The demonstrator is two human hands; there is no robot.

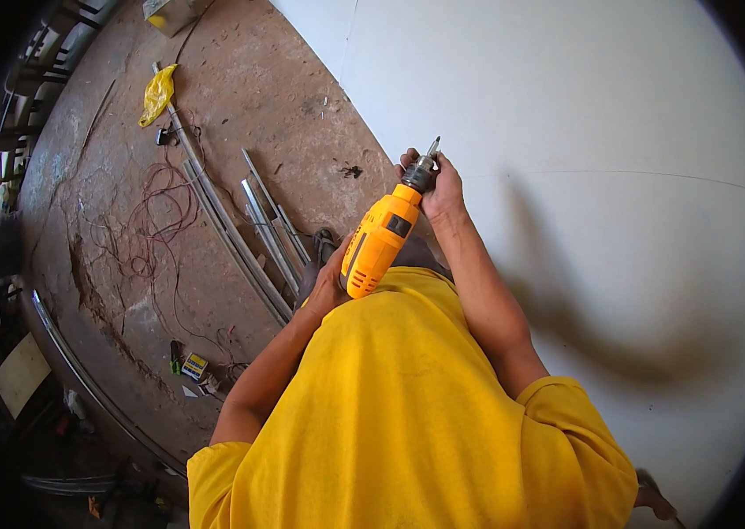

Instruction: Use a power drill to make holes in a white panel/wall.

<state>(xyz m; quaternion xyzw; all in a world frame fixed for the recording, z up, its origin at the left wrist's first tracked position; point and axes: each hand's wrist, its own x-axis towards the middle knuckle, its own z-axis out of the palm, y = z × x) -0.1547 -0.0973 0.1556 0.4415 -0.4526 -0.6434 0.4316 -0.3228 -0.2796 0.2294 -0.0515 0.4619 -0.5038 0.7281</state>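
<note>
Head view: yellow drill before the torso; left hand grips its rear underside, fingers hidden, right hand closed round chuck. Probably hefty, rigid; best held at body.

On the brown, stained floor, long metal strips are laid, and near their far end a yellow plastic bag is draped. Just beside them, shorter metal pieces are placed. To the left, a reddish cable is spread in loose loops. At the upper edge, a yellowish box is partly seen.
</note>
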